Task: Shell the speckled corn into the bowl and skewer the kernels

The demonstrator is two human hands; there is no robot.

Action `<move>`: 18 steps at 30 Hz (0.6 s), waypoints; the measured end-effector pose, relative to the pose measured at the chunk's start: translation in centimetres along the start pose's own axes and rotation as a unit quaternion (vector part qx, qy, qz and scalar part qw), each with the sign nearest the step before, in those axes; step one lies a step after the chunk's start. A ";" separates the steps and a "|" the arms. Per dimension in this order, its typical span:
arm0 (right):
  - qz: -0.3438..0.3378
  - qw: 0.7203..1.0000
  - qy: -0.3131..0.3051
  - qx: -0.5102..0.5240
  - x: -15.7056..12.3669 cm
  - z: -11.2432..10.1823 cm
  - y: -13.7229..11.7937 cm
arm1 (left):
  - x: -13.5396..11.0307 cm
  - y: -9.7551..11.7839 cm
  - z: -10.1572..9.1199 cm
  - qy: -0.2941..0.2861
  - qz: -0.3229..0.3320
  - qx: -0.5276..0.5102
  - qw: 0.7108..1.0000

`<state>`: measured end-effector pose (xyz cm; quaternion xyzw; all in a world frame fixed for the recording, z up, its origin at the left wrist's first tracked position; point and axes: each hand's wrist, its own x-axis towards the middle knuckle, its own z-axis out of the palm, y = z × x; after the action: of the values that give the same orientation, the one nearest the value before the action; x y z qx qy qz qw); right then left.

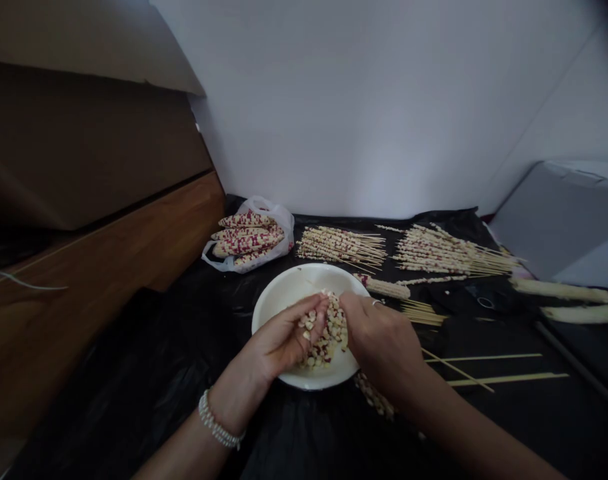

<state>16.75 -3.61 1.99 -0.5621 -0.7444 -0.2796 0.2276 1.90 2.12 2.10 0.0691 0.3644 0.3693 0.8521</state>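
My left hand [284, 343] is cupped over a white bowl [268, 300], with loose corn kernels [309, 321] in its curled fingers. Its thumb and fingertips meet near the bowl's middle, close to the right fingertips. My right hand [384, 337] is closed in a pinch over the bowl's right side. What it grips is hidden behind the fingers. More pale and dark red kernels [318, 357] lie in the bowl beneath both hands. A thin stick [459, 370] shows beyond the right hand; I cannot tell whether the hand holds it.
Speckled corn cobs [249, 240] lie in a plastic bag [284, 220]. Two piles of kernel-threaded skewers [329, 245] [434, 250] lie along the wall. A partly stripped cob [387, 288], bare skewers [424, 312] and pale bare cobs [579, 313] rest on black plastic sheeting [159, 387].
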 end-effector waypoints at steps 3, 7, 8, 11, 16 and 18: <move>-0.003 1.000 0.002 -0.011 0.0 0.0 0.3 | 0.3 0.9 -0.2 0.037 -0.002 -0.067 0.997; -0.007 1.000 -0.004 -0.002 -0.1 0.1 0.3 | 0.6 1.0 -0.4 0.036 0.016 -0.055 0.998; -0.005 1.000 -0.003 0.000 -0.1 0.1 0.3 | 0.6 0.9 -0.5 0.030 0.018 -0.053 0.998; -0.002 1.000 -0.003 0.006 -0.2 0.2 0.4 | 0.6 0.8 -0.5 0.026 0.024 -0.057 0.998; -0.003 1.000 0.005 0.008 -0.1 0.3 0.4 | 0.5 0.9 -0.7 -0.004 0.003 -0.050 0.999; -0.005 1.000 0.004 0.005 -0.1 0.2 0.3 | 0.5 0.9 -0.8 -0.013 0.000 -0.038 0.999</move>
<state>17.09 -3.45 1.86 -0.5562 -0.7476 -0.2791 0.2318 1.06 2.95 1.56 0.0414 0.3393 0.3815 0.8589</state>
